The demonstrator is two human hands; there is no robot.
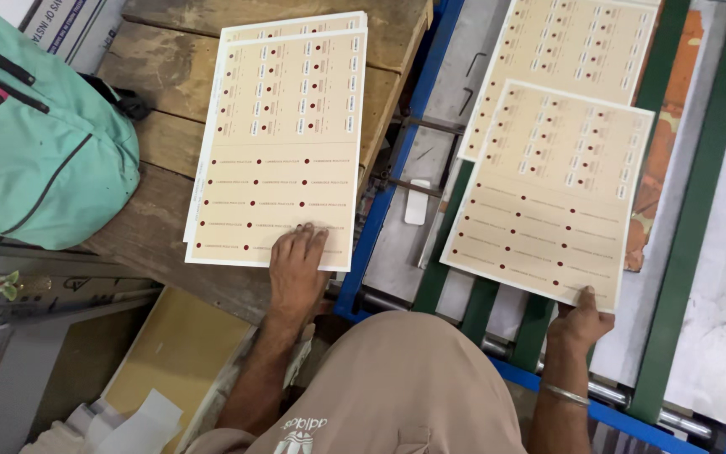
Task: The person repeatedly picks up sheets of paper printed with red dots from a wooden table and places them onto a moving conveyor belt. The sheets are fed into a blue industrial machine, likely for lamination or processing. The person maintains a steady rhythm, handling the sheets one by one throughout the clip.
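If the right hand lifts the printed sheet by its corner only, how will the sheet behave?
The printed sheet looks thin and wide, so it would probably bend and droop. It seems light; the right hand pinches only its near corner. It lies on smooth green belts, so it may slide easily when pushed.

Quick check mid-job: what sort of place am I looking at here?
Probably a print shop. The left hand presses a stack of beige printed label sheets on a worn wooden bench; the right hand holds another sheet over a blue-framed machine bed.
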